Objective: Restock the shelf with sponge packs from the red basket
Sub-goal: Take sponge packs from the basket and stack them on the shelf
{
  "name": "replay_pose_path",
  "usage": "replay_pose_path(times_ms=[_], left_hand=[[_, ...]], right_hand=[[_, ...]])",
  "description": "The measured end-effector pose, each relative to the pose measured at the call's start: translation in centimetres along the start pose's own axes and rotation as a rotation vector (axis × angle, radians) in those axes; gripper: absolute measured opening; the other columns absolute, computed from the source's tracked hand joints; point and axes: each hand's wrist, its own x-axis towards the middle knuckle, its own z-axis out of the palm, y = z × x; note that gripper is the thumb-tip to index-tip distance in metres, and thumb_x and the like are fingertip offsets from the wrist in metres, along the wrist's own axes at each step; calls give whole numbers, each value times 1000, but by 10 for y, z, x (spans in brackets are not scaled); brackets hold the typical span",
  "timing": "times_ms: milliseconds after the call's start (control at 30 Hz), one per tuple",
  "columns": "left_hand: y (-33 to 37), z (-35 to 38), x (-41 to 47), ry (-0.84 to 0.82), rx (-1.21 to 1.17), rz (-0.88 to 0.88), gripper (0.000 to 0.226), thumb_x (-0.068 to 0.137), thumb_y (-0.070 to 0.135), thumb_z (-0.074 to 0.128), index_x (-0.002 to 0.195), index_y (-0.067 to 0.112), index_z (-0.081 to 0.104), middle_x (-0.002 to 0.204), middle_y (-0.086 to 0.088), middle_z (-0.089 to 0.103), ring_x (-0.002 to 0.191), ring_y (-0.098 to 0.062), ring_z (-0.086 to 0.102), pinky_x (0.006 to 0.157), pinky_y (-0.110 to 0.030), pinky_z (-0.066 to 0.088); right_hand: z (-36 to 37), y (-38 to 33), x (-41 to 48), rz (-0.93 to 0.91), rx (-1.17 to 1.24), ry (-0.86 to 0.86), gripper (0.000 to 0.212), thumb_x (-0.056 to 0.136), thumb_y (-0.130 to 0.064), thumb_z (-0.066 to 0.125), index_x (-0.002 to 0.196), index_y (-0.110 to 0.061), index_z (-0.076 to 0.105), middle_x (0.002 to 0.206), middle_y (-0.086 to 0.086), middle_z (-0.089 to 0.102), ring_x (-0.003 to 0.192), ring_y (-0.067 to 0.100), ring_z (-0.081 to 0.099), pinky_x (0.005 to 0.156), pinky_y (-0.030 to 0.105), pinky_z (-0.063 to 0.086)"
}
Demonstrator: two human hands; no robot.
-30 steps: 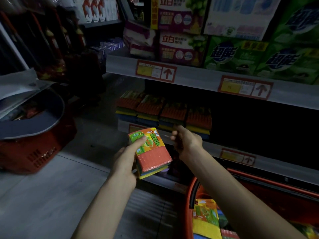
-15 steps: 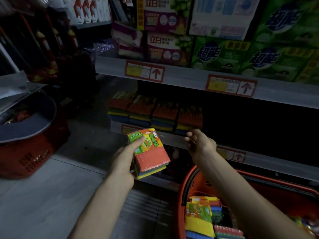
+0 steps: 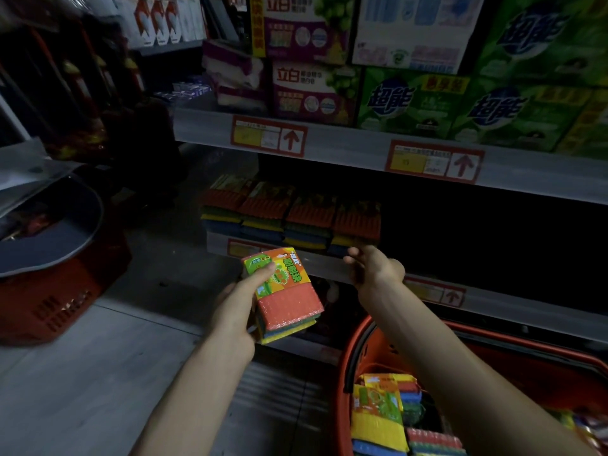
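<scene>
At frame centre, left hand [image 3: 237, 301] with thumb and fingers pinching a sponge pack [image 3: 286, 297], right hand [image 3: 375, 271] beside shelved packs [image 3: 292, 212], fingers' grip unclear, red basket [image 3: 342, 373] lower right.

Sponge packs [image 3: 292, 215] stand in a row on the lower shelf [image 3: 510, 306], beneath an upper shelf [image 3: 348, 148] carrying boxes [image 3: 411, 103]. Before the row, the left hand [image 3: 237, 301] holds one pack [image 3: 289, 301], with the right hand [image 3: 375, 271] just right of it at the shelf edge. Below right, the basket [image 3: 342, 373] holds more packs [image 3: 378, 413].
</scene>
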Motion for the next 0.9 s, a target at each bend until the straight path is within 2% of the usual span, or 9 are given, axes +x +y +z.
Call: replay_pose_path(times_ms=[133, 200, 300, 367, 467, 600, 733, 800, 900], left_hand=[[0, -1, 0, -3, -11, 7, 58, 72, 37, 90, 120, 19, 63, 110, -11, 73, 99, -28, 69, 93, -48, 56], [0, 0, 0, -5, -8, 10, 60, 70, 38, 91, 120, 19, 63, 109, -11, 74, 99, -28, 69, 92, -48, 57], [0, 1, -1, -14, -5, 12, 60, 69, 38, 91, 119, 20, 63, 109, -12, 74, 99, -28, 69, 90, -48, 57], [0, 3, -2, -20, -2, 12, 59, 70, 38, 91, 118, 19, 64, 109, -12, 74, 97, -28, 69, 82, -44, 58], [0, 10, -8, -42, 3, 16, 56, 72, 36, 90, 118, 18, 64, 107, -12, 75, 93, -28, 71, 68, -38, 56], [-7, 22, -16, -81, 39, 30, 52, 73, 36, 90, 117, 18, 67, 104, -11, 76, 89, -26, 72, 60, -34, 56], [-26, 43, -25, -162, 104, 76, 38, 76, 34, 87, 108, 19, 72, 87, -4, 81, 67, -16, 76, 48, -27, 55], [-37, 54, -31, -192, 154, 91, 37, 77, 36, 86, 108, 21, 73, 89, -3, 81, 75, -19, 77, 57, -31, 57], [-50, 72, -43, -243, 188, 93, 41, 76, 39, 86, 111, 22, 73, 99, -6, 81, 91, -27, 77, 79, -45, 63]], right_hand=[[3, 1, 0, -23, -26, -15, 15, 97, -9, 62, 84, -3, 61, 59, 3, 65, 45, 12, 59, 39, 20, 44], [3, 1, 2, -32, -49, -32, 20, 97, -9, 63, 78, -5, 60, 59, 4, 63, 48, 14, 58, 44, 24, 44], [2, 0, 5, -24, -63, -54, 18, 97, -9, 64, 81, -4, 59, 57, 3, 62, 46, 14, 56, 40, 22, 43], [0, -1, 6, -11, -69, -73, 14, 97, -10, 65, 86, -3, 60, 56, 2, 63, 47, 14, 56, 40, 21, 44], [-7, -4, 4, -1, -102, -125, 19, 97, -13, 66, 80, -4, 62, 58, 3, 65, 49, 14, 59, 47, 25, 47], [-31, -17, -3, 23, -205, -240, 13, 98, -12, 65, 87, -5, 68, 57, 0, 65, 50, 12, 62, 42, 20, 45], [-75, -35, -12, -2, -374, -405, 7, 96, -11, 67, 93, -5, 72, 60, 0, 66, 53, 13, 64, 51, 24, 46], [-105, -45, -16, -87, -511, -472, 11, 96, -15, 69, 97, -5, 74, 71, 4, 71, 64, 16, 68, 62, 29, 53], [-151, -60, -22, -210, -699, -531, 15, 94, -29, 72, 100, -16, 78, 82, 2, 72, 81, 18, 69, 73, 28, 55]])
